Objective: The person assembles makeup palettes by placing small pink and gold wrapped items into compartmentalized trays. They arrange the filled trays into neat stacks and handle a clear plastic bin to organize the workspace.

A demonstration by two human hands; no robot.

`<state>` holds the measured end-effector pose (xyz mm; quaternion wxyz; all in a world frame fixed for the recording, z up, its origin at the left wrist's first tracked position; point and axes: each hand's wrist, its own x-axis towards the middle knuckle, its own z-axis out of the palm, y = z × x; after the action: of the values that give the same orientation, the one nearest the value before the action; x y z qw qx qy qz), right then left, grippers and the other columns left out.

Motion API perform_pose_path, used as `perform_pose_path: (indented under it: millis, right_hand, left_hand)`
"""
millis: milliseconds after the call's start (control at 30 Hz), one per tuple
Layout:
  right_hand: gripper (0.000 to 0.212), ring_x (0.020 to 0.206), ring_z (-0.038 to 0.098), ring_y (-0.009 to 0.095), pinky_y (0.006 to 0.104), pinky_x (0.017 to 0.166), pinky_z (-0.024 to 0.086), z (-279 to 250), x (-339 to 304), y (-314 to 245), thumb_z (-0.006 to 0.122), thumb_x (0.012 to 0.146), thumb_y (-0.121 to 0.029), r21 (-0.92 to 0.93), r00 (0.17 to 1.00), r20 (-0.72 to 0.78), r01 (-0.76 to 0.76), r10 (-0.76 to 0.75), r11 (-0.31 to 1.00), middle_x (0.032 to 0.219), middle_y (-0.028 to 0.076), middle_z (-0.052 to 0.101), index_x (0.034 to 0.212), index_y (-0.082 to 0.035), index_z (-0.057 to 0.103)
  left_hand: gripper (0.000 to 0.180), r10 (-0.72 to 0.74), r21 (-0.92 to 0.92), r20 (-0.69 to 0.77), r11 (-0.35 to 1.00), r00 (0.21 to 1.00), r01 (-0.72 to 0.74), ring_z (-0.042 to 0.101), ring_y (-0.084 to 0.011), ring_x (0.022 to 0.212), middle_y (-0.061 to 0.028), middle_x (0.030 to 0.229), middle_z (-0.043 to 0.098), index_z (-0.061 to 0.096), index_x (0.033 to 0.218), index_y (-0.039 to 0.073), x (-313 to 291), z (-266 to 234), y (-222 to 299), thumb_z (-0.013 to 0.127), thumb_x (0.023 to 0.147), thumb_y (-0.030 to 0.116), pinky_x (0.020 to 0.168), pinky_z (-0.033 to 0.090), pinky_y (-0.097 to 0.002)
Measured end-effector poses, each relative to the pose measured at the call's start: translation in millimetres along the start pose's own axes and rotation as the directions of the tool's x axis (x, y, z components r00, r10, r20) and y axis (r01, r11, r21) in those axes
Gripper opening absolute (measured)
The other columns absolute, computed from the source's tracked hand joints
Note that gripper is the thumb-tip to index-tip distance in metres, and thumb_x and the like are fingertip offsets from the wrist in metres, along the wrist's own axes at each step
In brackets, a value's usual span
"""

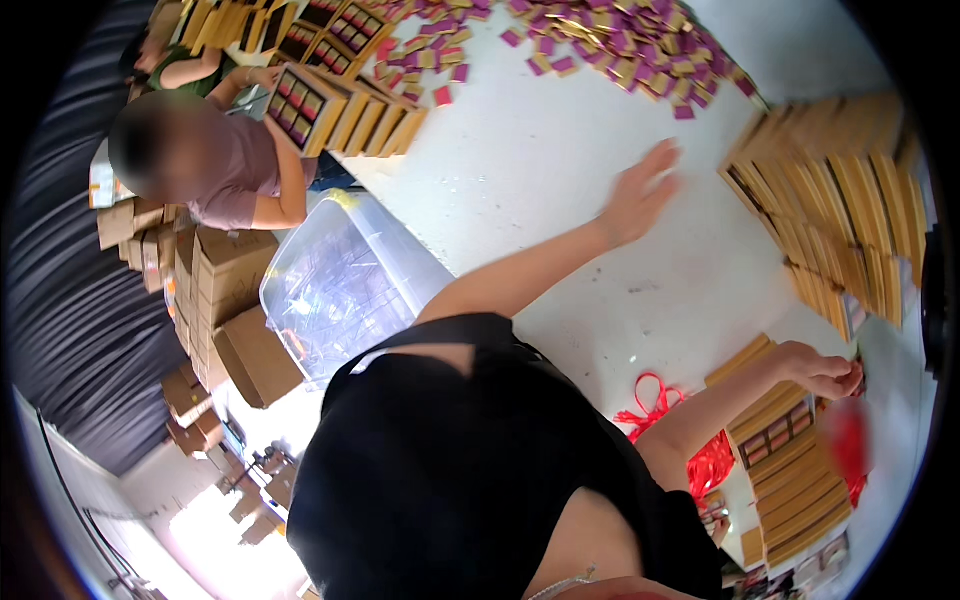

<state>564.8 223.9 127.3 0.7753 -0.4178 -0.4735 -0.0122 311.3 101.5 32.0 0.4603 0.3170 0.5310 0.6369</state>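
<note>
My left hand point(643, 193) is stretched out over the white table point(500, 170), fingers apart and slightly smeared, with nothing in it. At the right, my right hand point(825, 372) has its fingers curled together above a row of narrow boxes point(800, 505), some showing small packets through their fronts. Just below its fingertips is a blurred red thing point(849, 437); whether the hand grips it is unclear. Red ribbon point(655, 402) lies in loops beside my right forearm, and a red bundle point(711, 465) sits under that arm.
Purple and gold packets point(640, 50) are heaped at the table's far side. Boxes stand stacked point(840, 200) at the far right. A clear plastic tub point(408, 255) and cardboard boxes point(258, 358) are at left. A co-worker point(235, 170) holds a filled box point(303, 108) there.
</note>
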Motion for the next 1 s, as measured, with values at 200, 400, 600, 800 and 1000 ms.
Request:
perform_pose_path:
  millis: [200, 400, 600, 800, 1000]
  right_hand:
    - [0.051, 0.123, 0.050, 0.023, 0.0349, 0.098, 0.043, 150.0, -219.7, -182.5, 0.053, 0.094, -0.028, 0.070, 0.146, 0.989, -0.633, 0.031, 0.771, 0.134, 0.010, 0.052, 0.139, -0.006, 0.043]
    - [0.093, 0.125, 0.050, 0.027, 0.0390, 0.099, 0.043, 285.7, -399.7, -326.7, 0.054, 0.078, -0.077, -0.398, -0.610, 0.778, -0.662, -0.148, 0.635, 0.135, 0.013, 0.051, 0.143, -0.011, 0.042]
    - [0.093, 0.121, 0.054, 0.023, 0.0388, 0.098, 0.046, 254.9, -431.0, -331.9, 0.050, 0.077, -0.080, -0.774, -0.840, 0.496, -0.543, -0.222, 0.326, 0.132, 0.013, 0.056, 0.136, -0.008, 0.050]
    - [0.080, 0.132, 0.042, 0.024, 0.0389, 0.109, 0.035, 222.3, -384.8, -278.1, 0.044, 0.091, -0.066, -0.663, -0.629, 0.666, -0.745, -0.402, 0.067, 0.145, 0.012, 0.043, 0.143, -0.005, 0.041]
    - [0.081, 0.137, 0.035, 0.023, 0.0373, 0.112, 0.030, 123.7, -280.6, -208.4, 0.046, 0.091, -0.063, -0.465, -0.454, 0.884, -0.826, 0.114, 0.320, 0.149, 0.013, 0.036, 0.146, -0.005, 0.035]
  left_hand:
    - [0.057, -0.027, -0.012, -0.962, 0.998, 0.272, 0.054, 0.047, -0.0180, 0.107, -0.0048, 0.111, 0.048, 0.037, 0.126, 0.016, -167.0, -282.6, 107.2, 0.053, 0.090, 0.057, 0.096, 0.038, -0.0532]
    - [0.094, -0.352, -0.497, -0.723, 0.862, 0.594, -0.094, 0.020, -0.0429, 0.140, -0.0176, 0.155, 0.016, 0.014, 0.151, 0.022, -130.4, -393.4, 173.6, 0.057, 0.081, 0.068, 0.104, 0.014, -0.0720]
    - [0.046, -0.206, -0.486, -0.635, 0.856, 0.745, -0.178, 0.058, -0.0292, 0.112, -0.0082, 0.120, 0.059, 0.049, 0.128, 0.007, -117.7, -386.6, 153.9, 0.058, 0.090, 0.033, 0.090, 0.050, -0.0511]
    - [0.049, -0.184, -0.457, -0.498, 0.886, 0.847, -0.076, 0.056, -0.0332, 0.117, -0.0100, 0.125, 0.059, 0.047, 0.134, 0.009, -98.4, -339.1, 163.9, 0.055, 0.091, 0.031, 0.099, 0.043, -0.0570]
    - [0.045, -0.352, -0.482, -0.319, 0.859, 0.880, 0.169, 0.055, -0.0262, 0.118, -0.0078, 0.127, 0.058, 0.051, 0.130, 0.008, -97.0, -198.8, 135.6, 0.057, 0.090, 0.027, 0.099, 0.045, -0.0461]
